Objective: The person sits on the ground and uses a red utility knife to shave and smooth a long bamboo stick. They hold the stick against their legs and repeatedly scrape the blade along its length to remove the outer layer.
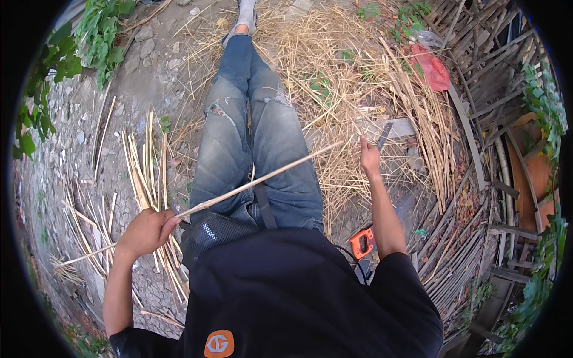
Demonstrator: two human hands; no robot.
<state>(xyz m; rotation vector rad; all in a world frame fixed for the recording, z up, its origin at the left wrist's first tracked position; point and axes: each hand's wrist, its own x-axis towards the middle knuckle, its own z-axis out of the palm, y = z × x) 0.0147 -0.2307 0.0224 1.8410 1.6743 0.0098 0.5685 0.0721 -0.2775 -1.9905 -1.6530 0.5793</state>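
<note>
My left hand point(149, 231) is closed around a long pale bamboo stick point(256, 182), near its thicker end. The stick slants up to the right across my thighs, and a thin tail sticks out behind the hand at lower left. My right hand point(370, 156) is closed, close to the stick's far end. A dark, narrow knife blade point(385, 136) stands out beside its fingers; the handle is hidden in the grip. Pale shavings and strips point(340, 107) cover the ground around the right hand.
Split bamboo strips lie in a bundle point(146, 161) at left and a longer bundle point(418, 113) at right. An orange-handled tool point(361, 243) lies beside my right hip. A red plastic bag point(431, 68) is at upper right, near stacked wooden sticks point(495, 53). My legs point(250, 119) stretch forward.
</note>
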